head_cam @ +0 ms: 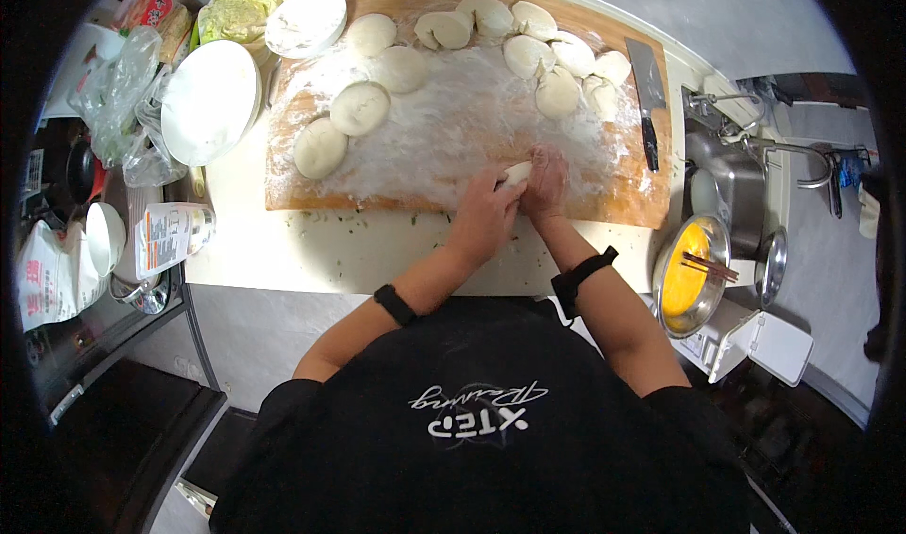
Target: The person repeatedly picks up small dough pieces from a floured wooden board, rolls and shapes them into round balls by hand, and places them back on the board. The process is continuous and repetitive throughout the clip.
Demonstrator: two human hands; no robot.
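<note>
Between my left hand (pixel 490 208) and my right hand (pixel 546 180) is a small piece of dough (pixel 517 174), gripped by the fingers of both near the front edge of a floured wooden board (pixel 453 120). Fingers hide part of it. Several round, flattened dough pieces (pixel 359 109) lie at the board's left and along its back. A group of folded or split dough pieces (pixel 557 92) sits at the back right, some touching one another. A cleaver (pixel 645 81) with a black handle rests at the board's right end.
White plates (pixel 209 102), a bowl of flour (pixel 306 23), plastic bags (pixel 117 95) and a cabbage (pixel 237 14) stand at the left. Right of the board are a sink (pixel 736 180) and a metal bowl (pixel 660 286) holding yellow liquid (pixel 683 269) and chopsticks (pixel 710 267). Green scraps dot the counter (pixel 248 251).
</note>
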